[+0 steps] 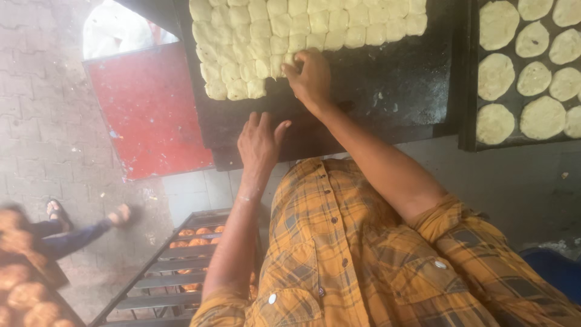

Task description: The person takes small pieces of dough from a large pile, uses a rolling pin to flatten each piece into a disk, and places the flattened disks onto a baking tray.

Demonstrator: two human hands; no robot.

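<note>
A black tray (pixel 387 91) holds several small pale dough pieces (pixel 290 30) packed in rows. My right hand (pixel 311 75) reaches to the near edge of the rows, and its fingertips pinch one dough piece (pixel 284 62). My left hand (pixel 260 142) lies flat on the tray's front edge with fingers apart and holds nothing. Both forearms stretch out from my yellow checked shirt (pixel 351 254).
A second black tray (pixel 467 79) to the right carries several flattened dough rounds (pixel 532 79). A red panel (pixel 148 109) stands at the left. Below it, a metal rack (pixel 175 266) holds browned buns. Another person's sandalled feet (pixel 91 215) are at the left, with more baked buns (pixel 27 297) near them.
</note>
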